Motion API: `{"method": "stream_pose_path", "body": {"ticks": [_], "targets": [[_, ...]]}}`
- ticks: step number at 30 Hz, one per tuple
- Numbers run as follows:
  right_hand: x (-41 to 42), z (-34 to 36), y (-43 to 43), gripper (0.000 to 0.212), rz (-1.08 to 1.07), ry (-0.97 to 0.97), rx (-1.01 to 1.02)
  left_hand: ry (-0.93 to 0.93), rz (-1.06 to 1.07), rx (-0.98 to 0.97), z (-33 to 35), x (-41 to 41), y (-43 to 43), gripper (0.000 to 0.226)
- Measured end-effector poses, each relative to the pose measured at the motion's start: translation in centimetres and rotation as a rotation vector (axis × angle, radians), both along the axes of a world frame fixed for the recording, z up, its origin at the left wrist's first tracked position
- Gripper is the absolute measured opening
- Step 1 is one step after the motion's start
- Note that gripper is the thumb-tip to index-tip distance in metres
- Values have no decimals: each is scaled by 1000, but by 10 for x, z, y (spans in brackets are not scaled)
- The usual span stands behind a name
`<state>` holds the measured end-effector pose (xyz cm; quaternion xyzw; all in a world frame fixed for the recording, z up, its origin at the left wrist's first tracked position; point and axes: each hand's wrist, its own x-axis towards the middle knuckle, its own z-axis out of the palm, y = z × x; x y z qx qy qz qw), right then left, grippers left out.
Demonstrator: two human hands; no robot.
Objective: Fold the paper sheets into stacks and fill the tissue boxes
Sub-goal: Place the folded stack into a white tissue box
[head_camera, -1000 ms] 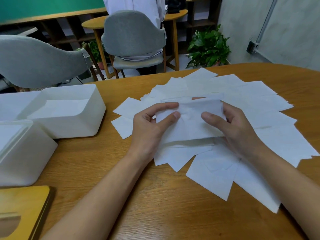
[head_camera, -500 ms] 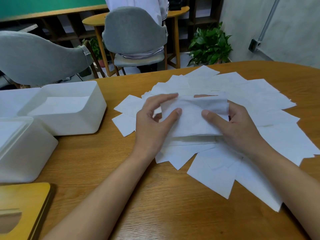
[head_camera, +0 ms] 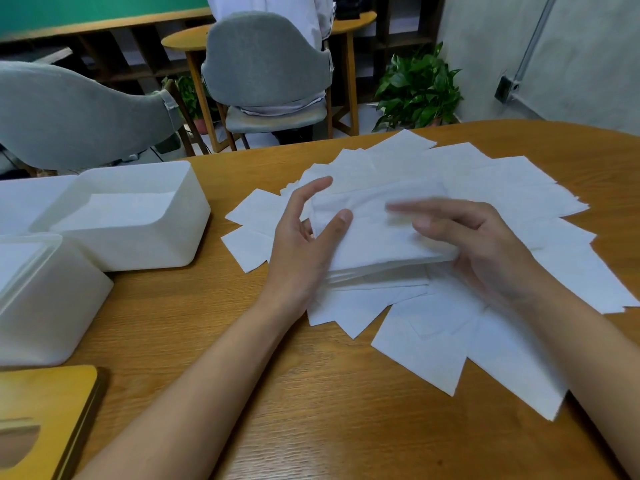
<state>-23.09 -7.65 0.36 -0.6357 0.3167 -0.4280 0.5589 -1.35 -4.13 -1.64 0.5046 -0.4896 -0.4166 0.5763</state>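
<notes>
The folded stack of white paper sheets (head_camera: 377,240) lies between both hands, atop loose white sheets (head_camera: 433,344) on the wooden table (head_camera: 311,410). The left hand (head_camera: 304,247) is relaxed, thumb touching its left end. The right hand (head_camera: 485,247) stretches straight, blurred fingers over it, covering its right end.

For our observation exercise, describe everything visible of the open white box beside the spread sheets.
The open white box looks like smooth plastic, rectangular with rounded corners, no lid. It stands upright on the wooden table, left of the spread sheets, with flat white paper inside. Another white box sits close in front.
</notes>
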Motion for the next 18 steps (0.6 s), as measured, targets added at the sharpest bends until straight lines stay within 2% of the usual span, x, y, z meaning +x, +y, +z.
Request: {"method": "stream_pose_path", "body": {"ticks": [3, 8, 11, 15, 18], "targets": [[-3, -2, -1, 20, -32, 124, -41, -85, -25, -84, 5, -2, 2, 46], [-7, -5, -7, 28, -206, 202, -65, -134, 2, -133, -5, -6, 2, 57], [-8, -6, -9, 31, -363, 173, -71, -422, 96, -248, -9, -2, -1, 54], [-9, -7, -11, 32, -437, 191, -82, -847, -214, -308, -17, 4, -2, 40], [-8, -8, -11, 32, -431, 208, -106, -925, -262, -317, -25, 3, -3, 35]]}}
